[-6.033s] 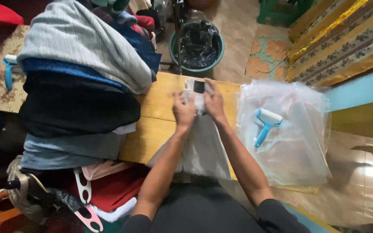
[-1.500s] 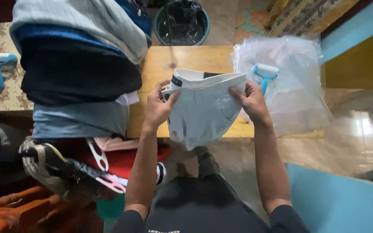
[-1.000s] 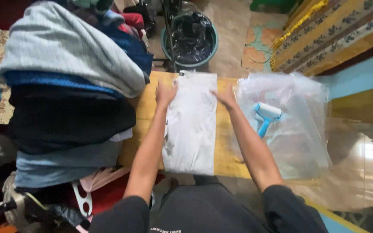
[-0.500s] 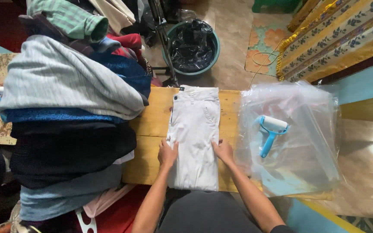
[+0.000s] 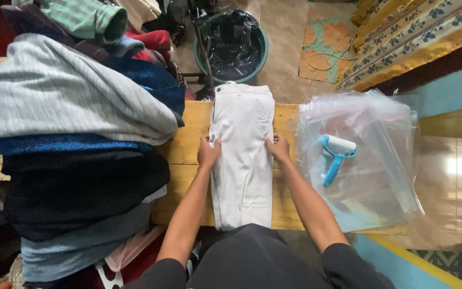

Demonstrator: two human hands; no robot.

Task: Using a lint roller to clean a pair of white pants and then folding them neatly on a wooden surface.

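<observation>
A pair of white trousers (image 5: 243, 155) lies folded lengthwise along the wooden table (image 5: 184, 160), waistband at the far end. My left hand (image 5: 208, 152) presses flat on the garment's left edge, about halfway up. My right hand (image 5: 279, 148) rests on its right edge at the same height, fingers spread on the cloth. Neither hand grips anything.
A tall pile of folded clothes (image 5: 76, 134) fills the table's left side. A stack of clear plastic bags (image 5: 364, 160) lies on the right with a blue lint roller (image 5: 336, 155) on top. A green bin lined with a black bag (image 5: 235, 45) stands beyond the table.
The trousers were held up, then laid flat on the table. My hands slid from the waistband down toward me, then moved back up to the middle of the garment.
</observation>
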